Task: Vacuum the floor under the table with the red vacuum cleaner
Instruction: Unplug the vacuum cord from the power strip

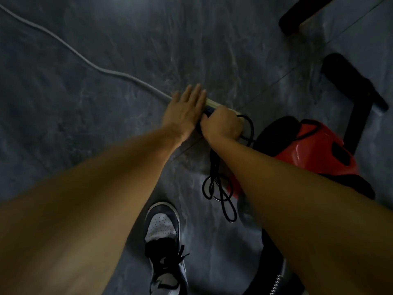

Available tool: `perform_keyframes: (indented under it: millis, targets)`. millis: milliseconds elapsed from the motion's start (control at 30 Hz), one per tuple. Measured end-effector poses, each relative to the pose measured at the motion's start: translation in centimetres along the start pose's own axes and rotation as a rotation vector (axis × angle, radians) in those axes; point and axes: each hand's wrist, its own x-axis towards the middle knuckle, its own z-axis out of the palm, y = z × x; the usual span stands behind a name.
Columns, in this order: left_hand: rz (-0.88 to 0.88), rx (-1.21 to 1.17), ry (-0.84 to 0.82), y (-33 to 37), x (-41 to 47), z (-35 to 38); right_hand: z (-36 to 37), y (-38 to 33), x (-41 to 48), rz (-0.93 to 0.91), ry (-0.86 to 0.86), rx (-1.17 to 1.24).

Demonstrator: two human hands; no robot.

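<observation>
The red vacuum cleaner [308, 145] lies on the dark stone floor at the right, partly behind my right forearm. Its black cord [221, 188] loops on the floor beside it. A white power strip [214, 104] lies on the floor, mostly covered by my hands, with its grey cable [85, 60] running off to the upper left. My left hand [185, 109] presses flat on the strip, fingers straight. My right hand [221, 124] grips the dark plug [207, 111] at the strip; the sockets are hidden.
Black furniture legs [353, 81] stand at the upper right, another at the top right corner [297, 20]. My black-and-white shoe [164, 241] is at bottom centre. A black hose [274, 279] shows at the bottom right.
</observation>
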Motion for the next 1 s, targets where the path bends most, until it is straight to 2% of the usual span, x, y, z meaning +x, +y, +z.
perform_keyframes:
  millis: [100, 333, 567, 667, 733, 833, 900, 967, 1000]
  targets:
    - [-0.032, 0.048, 0.042, 0.7, 0.8, 0.4, -0.4, -0.1, 0.6, 0.005, 0.016, -0.009]
    - [-0.085, 0.032, 0.025, 0.9, 1.5, 0.6, -0.7, -0.6, 0.9, 0.074, 0.012, 0.078]
    - [-0.124, 0.041, -0.042, 1.1, 2.3, -1.0, -2.0, 1.4, -1.8, 0.012, 0.04, 0.09]
    - [-0.054, 0.048, -0.09, 0.4, 0.7, -1.9, -3.3, 4.1, -3.3, 0.086, 0.08, 0.286]
    - [-0.031, -0.109, -0.069, 0.9, -1.5, -3.4, -5.1, 5.1, -4.1, 0.107, 0.108, 0.455]
    - [-0.183, -0.655, -0.085, 3.0, -5.8, -6.0, -8.5, 5.5, -6.0, 0.111, 0.106, 0.673]
    - [-0.252, -0.961, -0.168, 5.7, -8.3, -7.8, -11.5, 5.8, -7.7, 0.145, 0.131, 0.809]
    - [-0.231, -1.091, -0.245, 8.6, -10.0, -9.6, -15.2, 6.1, -9.3, 0.196, 0.162, 0.961]
    - [-0.209, -1.054, -0.274, 10.1, -10.8, -11.0, -17.2, 6.3, -10.1, 0.213, 0.173, 1.028]
